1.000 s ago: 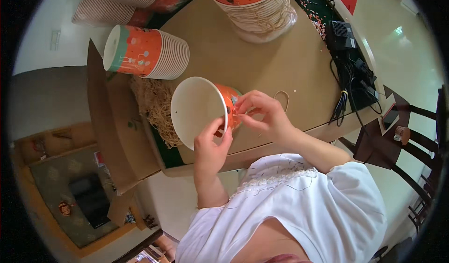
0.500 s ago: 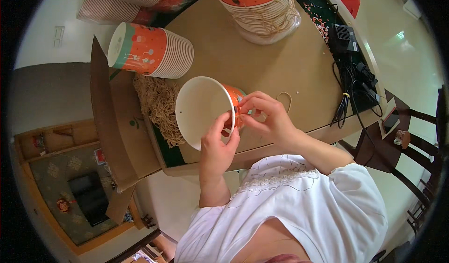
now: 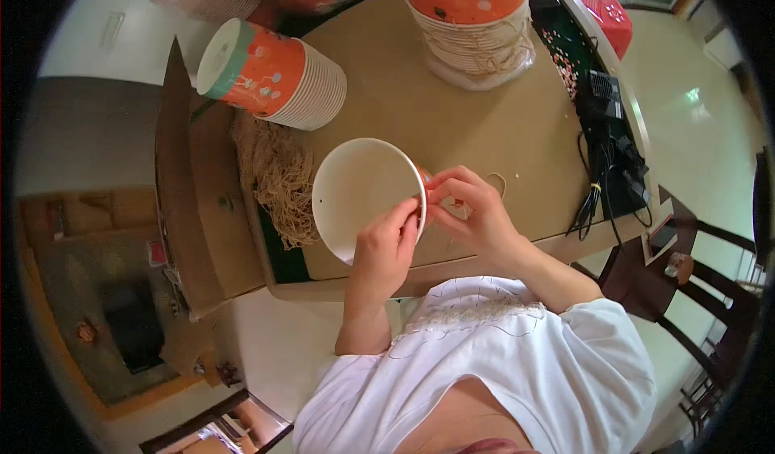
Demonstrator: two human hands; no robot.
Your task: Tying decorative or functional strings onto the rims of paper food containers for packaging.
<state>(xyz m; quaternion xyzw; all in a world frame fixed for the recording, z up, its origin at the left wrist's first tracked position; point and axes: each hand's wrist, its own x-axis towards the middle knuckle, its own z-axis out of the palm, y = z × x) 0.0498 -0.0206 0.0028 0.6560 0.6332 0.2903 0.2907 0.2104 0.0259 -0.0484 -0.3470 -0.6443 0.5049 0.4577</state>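
Note:
A white-lined paper bucket (image 3: 355,192) lies tilted with its wide mouth toward me, a small hole showing in its left inner wall. My left hand (image 3: 386,240) is closed on the right side of its rim. At the bucket's outer wall, my right hand (image 3: 472,208) pinches a thin string, its tip hidden by the fingers. A tan string loop (image 3: 500,184) sticks out beyond the right knuckles. Little of the bucket's orange outside shows between the hands.
Left of the bucket lies a heap of tan strings (image 3: 278,175) beside an open cardboard flap (image 3: 214,204). Nested orange buckets (image 3: 282,79) lie behind it; another stack (image 3: 476,34), strings hanging from it, stands farther back. A black adapter with cables (image 3: 601,147) rests at the table's right edge.
The bucket has turned so that its mouth faces me more and less of its orange outside shows. Both hands stay at the rim, fingers closer together. The whole view has shifted slightly.

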